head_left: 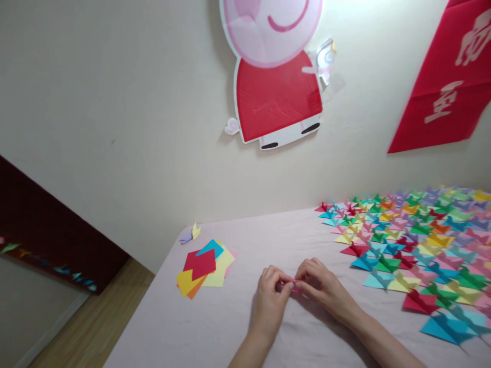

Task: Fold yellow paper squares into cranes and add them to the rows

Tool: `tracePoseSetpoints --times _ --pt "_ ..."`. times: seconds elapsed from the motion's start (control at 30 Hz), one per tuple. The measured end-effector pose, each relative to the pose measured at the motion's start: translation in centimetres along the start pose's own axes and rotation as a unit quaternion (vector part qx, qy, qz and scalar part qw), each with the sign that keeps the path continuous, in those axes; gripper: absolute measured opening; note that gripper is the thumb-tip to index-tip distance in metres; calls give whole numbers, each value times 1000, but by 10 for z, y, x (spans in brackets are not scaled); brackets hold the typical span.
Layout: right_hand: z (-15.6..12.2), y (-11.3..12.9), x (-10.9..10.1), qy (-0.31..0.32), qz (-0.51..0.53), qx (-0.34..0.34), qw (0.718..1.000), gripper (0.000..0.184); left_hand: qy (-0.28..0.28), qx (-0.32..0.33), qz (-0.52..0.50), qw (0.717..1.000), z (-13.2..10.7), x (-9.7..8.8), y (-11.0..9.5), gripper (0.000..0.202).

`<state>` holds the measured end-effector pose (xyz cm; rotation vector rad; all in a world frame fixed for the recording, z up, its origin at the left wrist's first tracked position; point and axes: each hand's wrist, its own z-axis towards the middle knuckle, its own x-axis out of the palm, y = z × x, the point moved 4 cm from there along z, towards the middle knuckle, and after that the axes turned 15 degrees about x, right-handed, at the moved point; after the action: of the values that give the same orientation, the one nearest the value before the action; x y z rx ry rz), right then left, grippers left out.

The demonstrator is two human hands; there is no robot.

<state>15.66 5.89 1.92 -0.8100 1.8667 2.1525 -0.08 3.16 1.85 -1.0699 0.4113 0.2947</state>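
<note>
A small folded piece of pink paper (295,287) is pinched between my two hands, just above the cloth-covered table (238,327). My left hand (271,294) grips its left side between thumb and fingertips. From the right, my right hand (321,283) pinches the same paper with thumb and forefinger. The fingers cover most of it, so its folded shape cannot be made out. Left of my hands lies a loose pile of coloured paper squares, with a red square (200,263) over yellow, orange, blue and pink ones.
Many folded paper cranes (418,245) stand in rows across the table's right side. Two small folded pieces, one yellow (196,231) and one purple (186,238), sit at the far left corner. A wall with a cartoon pig cutout (278,97) rises behind the table.
</note>
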Motion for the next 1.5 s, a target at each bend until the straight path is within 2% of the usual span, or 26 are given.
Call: tracePoseSetpoints --times 0.4,0.73,0.97,1.2,1.37,1.5 --pt "0 -3 -4 -5 43 6 999 24 3 -7 29 1000 -1 -1 2 6" --pt "1 1 -2 6 13 18 1000 22 -11 -3 30 999 0 -2 0 10" --pt "1 -3 -2 -5 19 -5 1000 27 -7 7 28 1000 1 -1 -4 10" --pt "2 -5 -7 -32 2 5 999 26 -30 -5 24 999 2 -8 -4 12" --pt "2 -5 -3 -30 -32 -28 999 26 -11 12 25 1000 4 -8 -4 6" --pt "1 0 0 -18 -38 -70 997 28 -4 20 35 999 5 -7 -4 9"
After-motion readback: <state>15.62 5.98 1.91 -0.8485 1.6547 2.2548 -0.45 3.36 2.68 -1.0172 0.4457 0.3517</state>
